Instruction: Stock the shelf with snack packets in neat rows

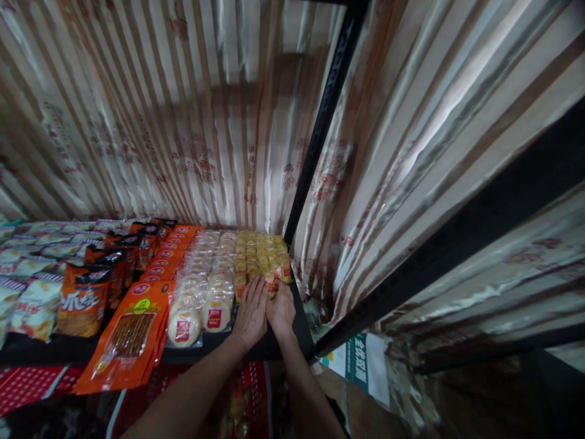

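Small yellow snack packs (260,250) with red labels stand in tight rows at the right end of the black shelf. At their front edge, my left hand (253,308) lies with its fingers stretched out and close together, touching the packs. Right beside it, my right hand (281,308) has its fingers curled against a small yellow snack pack (270,285), which shows between the two hands. My palms and some fingertips are hidden. To the left of my hands are clear-wrapped stacks of round pale crackers (217,305) with red labels.
Orange bags of brown sticks (132,335) overhang the shelf's front edge (265,347). Farther left stand orange-and-black snack bags (83,299) and white snack bags (36,305). Black posts (320,128) rise at the right, before a printed plastic curtain (205,122). A green-and-white sheet (359,363) lies below.
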